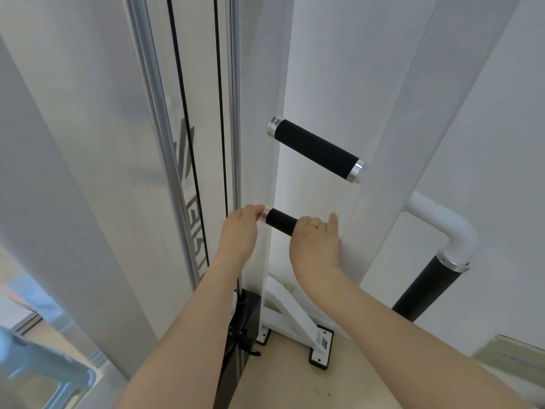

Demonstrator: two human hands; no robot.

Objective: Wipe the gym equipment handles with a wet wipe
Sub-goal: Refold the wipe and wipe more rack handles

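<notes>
A short black foam handle (280, 221) with a chrome end cap sticks out from the white machine frame at mid-height. My left hand (240, 231) pinches the chrome cap at its left end with the fingertips. My right hand (314, 243) is wrapped over the right part of the same handle, one finger pointing up against the white upright. No wet wipe shows in either hand; the inside of my right palm is hidden. A second, longer black handle (315, 149) sits untouched above.
A white upright post (398, 143) carries both handles. At the right, a white curved tube leads into a third black grip (424, 287). Black cables (182, 113) and chrome guide rods run down at the left. The frame's foot (321, 346) rests on the beige floor.
</notes>
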